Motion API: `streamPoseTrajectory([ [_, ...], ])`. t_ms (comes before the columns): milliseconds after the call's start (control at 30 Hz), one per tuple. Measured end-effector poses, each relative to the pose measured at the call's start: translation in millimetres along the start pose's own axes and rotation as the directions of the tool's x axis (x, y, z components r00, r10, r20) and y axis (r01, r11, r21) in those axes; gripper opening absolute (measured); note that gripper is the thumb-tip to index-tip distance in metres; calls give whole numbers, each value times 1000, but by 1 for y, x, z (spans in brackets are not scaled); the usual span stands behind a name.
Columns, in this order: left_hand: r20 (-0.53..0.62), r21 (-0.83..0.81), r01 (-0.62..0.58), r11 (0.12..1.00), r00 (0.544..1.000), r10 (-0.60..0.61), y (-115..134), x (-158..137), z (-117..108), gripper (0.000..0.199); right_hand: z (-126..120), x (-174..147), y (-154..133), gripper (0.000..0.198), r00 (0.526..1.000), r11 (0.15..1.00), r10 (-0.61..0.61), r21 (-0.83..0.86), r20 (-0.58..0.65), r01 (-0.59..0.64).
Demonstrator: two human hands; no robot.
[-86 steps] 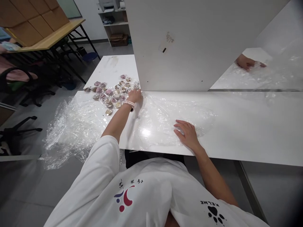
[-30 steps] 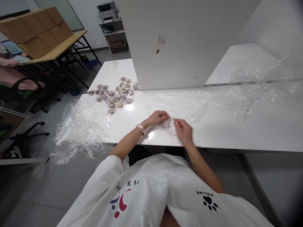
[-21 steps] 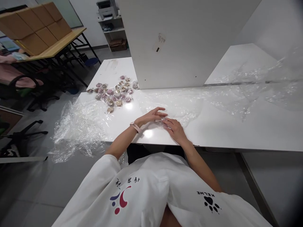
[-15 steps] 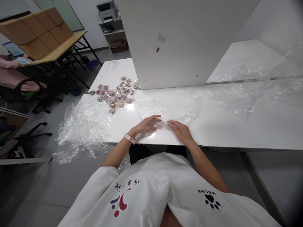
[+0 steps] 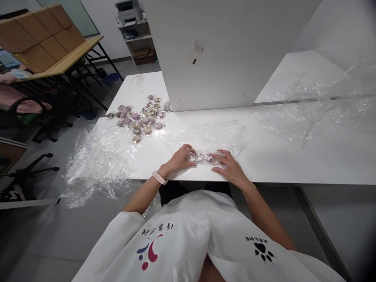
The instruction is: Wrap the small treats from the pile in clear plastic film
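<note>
A short row of small brown and pinkish pieces [image 5: 202, 157] lies wrapped in clear plastic film near the table's front edge. My left hand [image 5: 179, 158] curves around its left end, fingers on the far side and thumb on the near side. At the right end, my right hand [image 5: 229, 167] rests its fingertips on the wrapped pieces, its thumb in front. Beyond my hands a wide sheet of clear film [image 5: 202, 135] spreads over the tabletop, joined to the wrapping. What the pieces are I cannot make out.
Several similar wrapped pieces [image 5: 141, 117] are heaped at the left of the white table [image 5: 279, 160]. Crumpled film [image 5: 94, 164] hangs over the left edge; more film [image 5: 305, 117] lies right. A white upright panel [image 5: 229, 51] stands behind. Cardboard boxes [image 5: 44, 37] sit on another table.
The row of pieces, hidden before, now shows between my hands. My hands have moved slightly apart, and my right thumb has spread from its fingers.
</note>
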State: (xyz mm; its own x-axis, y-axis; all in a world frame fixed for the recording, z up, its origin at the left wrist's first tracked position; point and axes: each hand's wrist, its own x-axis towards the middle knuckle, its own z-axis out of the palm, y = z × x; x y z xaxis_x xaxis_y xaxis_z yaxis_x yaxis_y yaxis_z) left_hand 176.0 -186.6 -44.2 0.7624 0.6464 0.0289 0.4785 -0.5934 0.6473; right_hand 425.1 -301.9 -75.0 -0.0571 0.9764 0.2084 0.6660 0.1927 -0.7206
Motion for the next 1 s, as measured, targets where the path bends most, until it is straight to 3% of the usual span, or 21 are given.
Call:
streamPoseTrajectory([
  [67, 3, 36, -42, 998, 999, 42, 0, -7, 0, 37, -2, -5, 0, 41, 999, 996, -31, -79, -8, 30],
  [167, -9, 68, -67, 995, 998, 68, 5, -6, -2, 24, -5, 0, -4, 33, 990, 968, -111, -234, -87, 88],
  [267, -5, 80, -34, 996, 999, 34, 11, 7, -8, 28, -12, 17, -3, 35, 983, 933, -129, -351, -135, 74],
  [333, -16, 120, 55, 991, 998, -53, 12, 22, -12, 35, -15, 34, 1, 40, 993, 930, -48, -367, -107, 5],
  [400, -32, 195, 183, 964, 983, -180, 12, 41, -12, 41, -15, 53, 6, 41, 991, 920, 122, -368, -62, -137],
  [500, -120, 344, 307, 887, 952, -282, 13, 60, -6, 35, -11, 73, 11, 37, 940, 856, 328, -390, -97, -339],
  [567, -232, 439, 258, 861, 958, -169, 15, 60, -1, 22, -8, 73, 10, 34, 942, 851, 257, -412, -216, -326],
  [633, -264, 506, 124, 853, 964, 16, 16, 49, 5, 26, -7, 62, 10, 33, 953, 877, 68, -437, -296, -198],
  [700, -182, 529, 9, 849, 978, 103, 13, 34, 11, 42, -5, 47, 11, 35, 969, 897, -94, -441, -230, -18],
  [767, -101, 512, -19, 859, 992, 82, 6, 23, 15, 51, -3, 35, 14, 41, 980, 908, -167, -404, -109, 110],
  [867, -124, 425, 53, 904, 992, 0, -8, 24, 16, 45, 1, 33, 19, 39, 989, 930, -121, -357, -85, 83],
  [1000, -214, 291, 241, 926, 960, -182, -17, 49, 4, 30, -7, 55, 23, 39, 985, 956, 79, -267, -151, -118],
])
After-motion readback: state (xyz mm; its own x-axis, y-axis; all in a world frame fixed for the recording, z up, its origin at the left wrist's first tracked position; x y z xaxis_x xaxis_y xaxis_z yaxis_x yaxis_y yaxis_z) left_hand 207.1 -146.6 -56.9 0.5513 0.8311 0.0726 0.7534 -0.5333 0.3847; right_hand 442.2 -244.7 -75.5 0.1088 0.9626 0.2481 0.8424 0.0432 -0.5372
